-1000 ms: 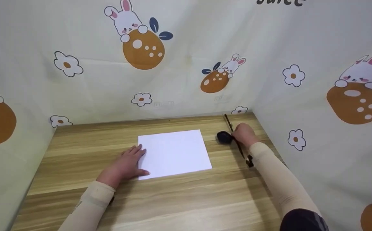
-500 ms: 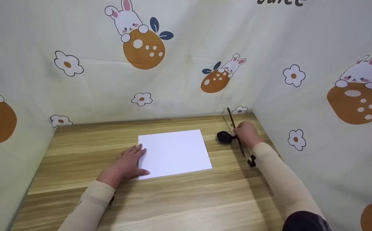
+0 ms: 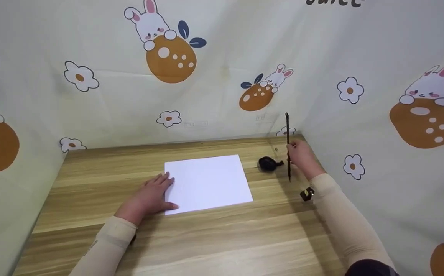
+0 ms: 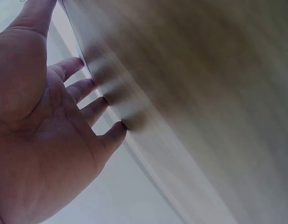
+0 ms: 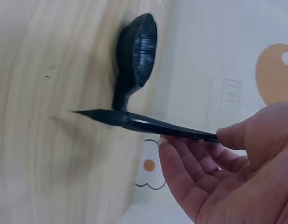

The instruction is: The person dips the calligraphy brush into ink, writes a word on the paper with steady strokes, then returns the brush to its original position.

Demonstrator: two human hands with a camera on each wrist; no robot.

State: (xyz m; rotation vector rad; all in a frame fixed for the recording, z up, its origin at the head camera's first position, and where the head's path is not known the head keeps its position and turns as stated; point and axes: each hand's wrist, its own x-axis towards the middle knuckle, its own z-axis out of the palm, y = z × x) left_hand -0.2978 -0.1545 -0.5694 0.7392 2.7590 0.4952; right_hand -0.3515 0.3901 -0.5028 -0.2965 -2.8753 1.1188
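A dark writing brush (image 3: 288, 132) stands nearly upright in my right hand (image 3: 301, 154), its pointed tip downward. The right wrist view shows thumb and fingers pinching the handle, with the brush's black bristles (image 5: 99, 115) above the wood. Just left of it lies a small black dish with a short handle (image 3: 268, 164), its hollow bowl (image 5: 144, 51) seen side-on in the right wrist view. My left hand (image 3: 151, 196) rests spread on the left edge of a white sheet of paper (image 3: 210, 184). In the left wrist view its fingertips (image 4: 122, 126) touch the surface.
A small dark bottle with a yellowish label (image 3: 306, 194) stands beside the right sleeve. The wooden table (image 3: 222, 245) is bounded at the back and sides by a hanging cloth (image 3: 222, 88) printed with rabbits, fruits and flowers.
My right hand has lifted the brush away from the black dish, moved it right and turned it from slanting to nearly upright. The left hand and paper have stayed in place.
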